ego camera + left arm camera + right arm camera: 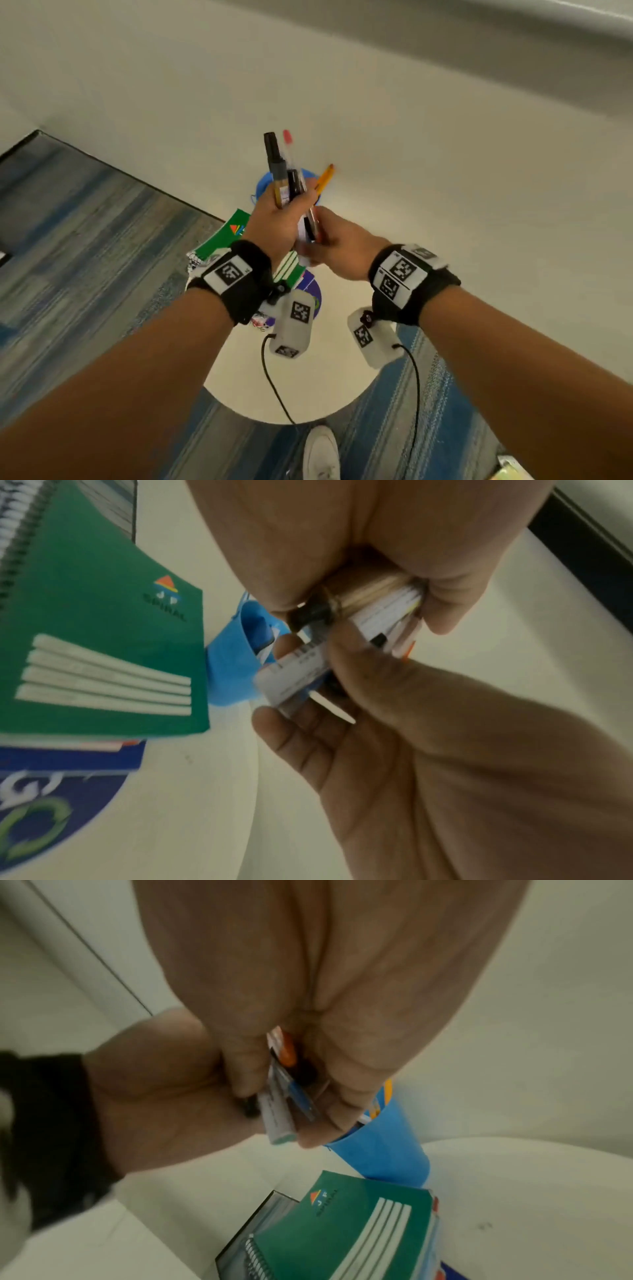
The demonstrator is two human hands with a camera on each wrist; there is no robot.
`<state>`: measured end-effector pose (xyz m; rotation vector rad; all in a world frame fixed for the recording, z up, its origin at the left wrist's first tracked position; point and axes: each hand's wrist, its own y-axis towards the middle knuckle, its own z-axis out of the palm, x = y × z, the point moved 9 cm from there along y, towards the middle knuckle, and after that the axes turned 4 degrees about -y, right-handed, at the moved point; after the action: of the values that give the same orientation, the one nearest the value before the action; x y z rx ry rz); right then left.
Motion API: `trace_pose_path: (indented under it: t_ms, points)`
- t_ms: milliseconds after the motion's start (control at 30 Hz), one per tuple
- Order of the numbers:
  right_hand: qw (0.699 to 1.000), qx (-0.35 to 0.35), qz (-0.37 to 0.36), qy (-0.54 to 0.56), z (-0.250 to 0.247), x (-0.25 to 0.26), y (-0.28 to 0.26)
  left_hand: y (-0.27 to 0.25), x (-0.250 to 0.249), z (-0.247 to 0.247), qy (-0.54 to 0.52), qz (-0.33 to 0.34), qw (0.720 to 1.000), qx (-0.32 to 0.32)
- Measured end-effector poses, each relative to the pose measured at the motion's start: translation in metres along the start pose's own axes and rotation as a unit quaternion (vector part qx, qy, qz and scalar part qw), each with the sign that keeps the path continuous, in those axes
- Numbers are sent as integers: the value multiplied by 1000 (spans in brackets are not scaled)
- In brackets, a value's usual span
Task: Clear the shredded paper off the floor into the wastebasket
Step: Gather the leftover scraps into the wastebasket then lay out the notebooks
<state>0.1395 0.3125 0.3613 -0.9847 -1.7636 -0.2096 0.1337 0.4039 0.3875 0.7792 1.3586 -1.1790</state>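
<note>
While a bundle of pens (291,178) is gripped by the left hand (274,219) and pinched at its near end by the right hand (337,245) above the desk (308,394), no shredded paper or wastebasket is seen; the clearing appears unstarted.

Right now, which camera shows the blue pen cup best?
The right wrist view: the blue cup shows its wall and rim, pens inside. The left wrist view shows it partly; in the head view, hands hide nearly all.
</note>
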Motion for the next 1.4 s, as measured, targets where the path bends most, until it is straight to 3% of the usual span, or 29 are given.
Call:
trace_pose_path:
  t_ms: [300, 600, 767, 933, 1100, 1233, 1300, 1400]
  points:
    - [990, -97, 13, -98, -44, 17, 86, 87, -9, -4, 44, 42, 998, 32]
    - [975, -186, 30, -117, -61, 0, 105, 123, 19, -12, 57, 32, 998, 9]
    - [968, -231, 43, -89, -74, -5, 113, 131, 8, -4, 70, 72, 995, 26]
    - [973, -186, 46, -128, -64, -9, 116, 130, 18, -13, 121, 76, 989, 35]
    - [976, -194, 55, -87, -62, -22, 111, 127, 28, -21, 141, 58, 988, 23]
    - [978, -189, 45, -79, -59, -22, 109, 125, 27, -30, 128, 52, 990, -21]
    - [977, -175, 53, -106, -53, -24, 107, 124, 32, -34, 175, 37, 983, -37]
    - [969, -204, 55, -128, -55, -24, 103, 122, 31, -34, 345, 74, 934, -50]
